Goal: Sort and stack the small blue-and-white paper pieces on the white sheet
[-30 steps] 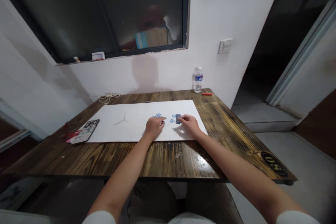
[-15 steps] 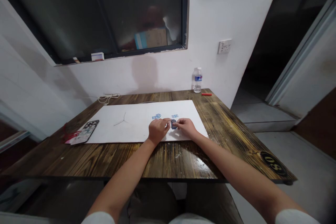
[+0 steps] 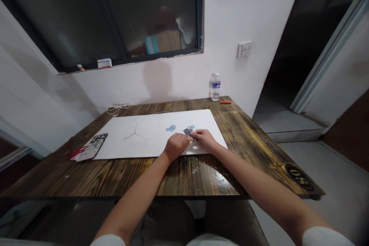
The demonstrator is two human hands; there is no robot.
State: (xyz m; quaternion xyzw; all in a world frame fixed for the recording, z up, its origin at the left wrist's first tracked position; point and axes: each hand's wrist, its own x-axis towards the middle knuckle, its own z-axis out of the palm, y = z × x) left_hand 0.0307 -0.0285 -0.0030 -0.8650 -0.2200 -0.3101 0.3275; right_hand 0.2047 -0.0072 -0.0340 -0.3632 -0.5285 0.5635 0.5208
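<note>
Small dark, flat pieces with pale stripes (image 3: 187, 132) are fanned slightly apart between my hands, over the right part of a white board (image 3: 150, 142). My left hand (image 3: 177, 145) is closed, its fingertips at the lower edge of the dark pieces. From the right, my right hand (image 3: 204, 138) pinches them between thumb and fingers. Just beyond lies a blue-and-white striped piece (image 3: 191, 127). A small cluster of similar blue-and-white pieces (image 3: 171, 128) rests farther left. The exact kind of these pieces is too small to make out.
Thin dark wire-like lines (image 3: 134, 133) show on the board. At its left end lie a phone-like patterned case (image 3: 96, 144) and something red (image 3: 77, 152). A water bottle (image 3: 215, 87), a red pen-like stick (image 3: 225, 102) and a white cable (image 3: 117, 108) are at the wooden table's (image 3: 245, 138) back.
The dark piece between my hands has turned and now shows as fanned pieces. My left hand has shifted slightly right and down, closer to my right hand. The view has moved a little.
</note>
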